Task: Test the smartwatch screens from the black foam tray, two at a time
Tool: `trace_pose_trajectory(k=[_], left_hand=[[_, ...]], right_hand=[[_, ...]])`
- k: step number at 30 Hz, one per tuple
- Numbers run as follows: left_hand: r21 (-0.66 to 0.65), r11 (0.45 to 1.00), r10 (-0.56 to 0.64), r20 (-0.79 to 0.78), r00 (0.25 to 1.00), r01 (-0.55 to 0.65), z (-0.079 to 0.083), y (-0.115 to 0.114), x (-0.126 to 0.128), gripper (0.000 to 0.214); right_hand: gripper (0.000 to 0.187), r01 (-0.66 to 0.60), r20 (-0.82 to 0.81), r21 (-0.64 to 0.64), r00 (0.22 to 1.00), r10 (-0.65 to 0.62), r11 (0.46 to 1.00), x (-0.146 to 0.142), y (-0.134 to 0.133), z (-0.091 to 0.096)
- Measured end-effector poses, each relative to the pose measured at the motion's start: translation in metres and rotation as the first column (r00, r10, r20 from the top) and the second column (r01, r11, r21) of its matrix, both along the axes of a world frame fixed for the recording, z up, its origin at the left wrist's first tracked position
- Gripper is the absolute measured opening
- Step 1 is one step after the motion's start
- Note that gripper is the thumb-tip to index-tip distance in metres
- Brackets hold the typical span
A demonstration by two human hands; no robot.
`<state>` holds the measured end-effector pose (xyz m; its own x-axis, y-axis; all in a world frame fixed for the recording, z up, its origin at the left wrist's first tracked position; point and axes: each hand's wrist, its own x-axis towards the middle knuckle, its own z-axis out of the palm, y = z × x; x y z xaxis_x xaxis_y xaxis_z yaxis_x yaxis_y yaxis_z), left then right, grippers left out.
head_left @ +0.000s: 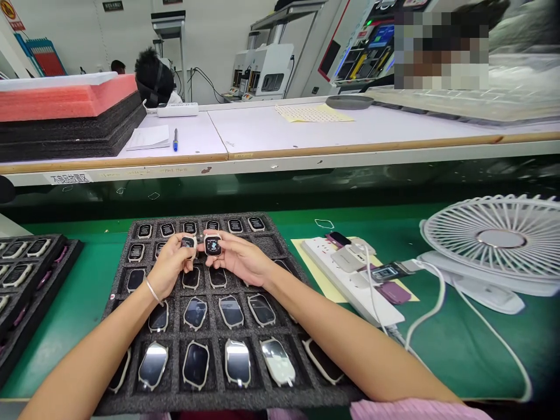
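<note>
Over the upper part of a dark foam tray (210, 399), both hands are raised close together. My left hand (170, 265), with a bracelet at the wrist, pinches a pale-framed smartwatch body (188, 241) between thumb and fingers. Beside it, my right hand (238, 256) grips a second smartwatch body (213, 245) whose dark screen is lit with small graphics. Neither watch has a strap. Below the hands, similar watch bodies lie in the tray's square pockets, such as a watch (195, 364) with a dark screen. Several in the back row show white text. My forearms cover some pockets.
At the left lies another foam tray (65, 274) of watches. To the right are a white power strip (324, 256) with plugs and cables, and a white fan (494, 239). A raised shelf (262, 131) runs behind, bearing foam sheets (65, 102) and a pen (175, 140). People sit beyond.
</note>
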<state>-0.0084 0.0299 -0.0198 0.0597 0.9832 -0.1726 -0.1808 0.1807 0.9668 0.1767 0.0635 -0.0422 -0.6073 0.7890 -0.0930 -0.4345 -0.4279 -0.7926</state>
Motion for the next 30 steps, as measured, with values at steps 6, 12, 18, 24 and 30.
trace_pose_trajectory(k=[6, 12, 18, 24, 30], left_hand=[[-0.062, 0.998, 0.025, 0.117, 0.993, -0.018, 0.003, 0.001, -0.002, 0.050], [-0.025, 1.000, -0.005, 0.118, 0.993, 0.008, 0.006, -0.002, -0.004, 0.057], [0.012, 1.000, -0.025, 0.086, 0.996, 0.024, 0.004, -0.002, -0.003, 0.046], [0.019, 0.999, -0.027, 0.054, 0.998, 0.026, 0.002, -0.002, -0.002, 0.043], [0.029, 0.999, -0.044, 0.042, 0.998, 0.042, 0.003, -0.002, -0.001, 0.042]], right_hand=[[0.029, 0.060, 0.010, -0.022, 0.998, -0.060, 0.998, 0.000, 0.004, -0.002], [0.039, 0.102, 0.067, 0.005, 0.992, -0.103, 0.995, 0.002, 0.001, 0.002], [0.039, 0.140, 0.115, 0.143, 0.981, -0.157, 0.980, 0.002, -0.003, 0.002], [0.036, 0.115, 0.116, 0.227, 0.983, -0.144, 0.967, 0.002, -0.006, 0.002], [0.039, 0.091, 0.132, 0.237, 0.983, -0.124, 0.967, 0.002, -0.005, 0.002]])
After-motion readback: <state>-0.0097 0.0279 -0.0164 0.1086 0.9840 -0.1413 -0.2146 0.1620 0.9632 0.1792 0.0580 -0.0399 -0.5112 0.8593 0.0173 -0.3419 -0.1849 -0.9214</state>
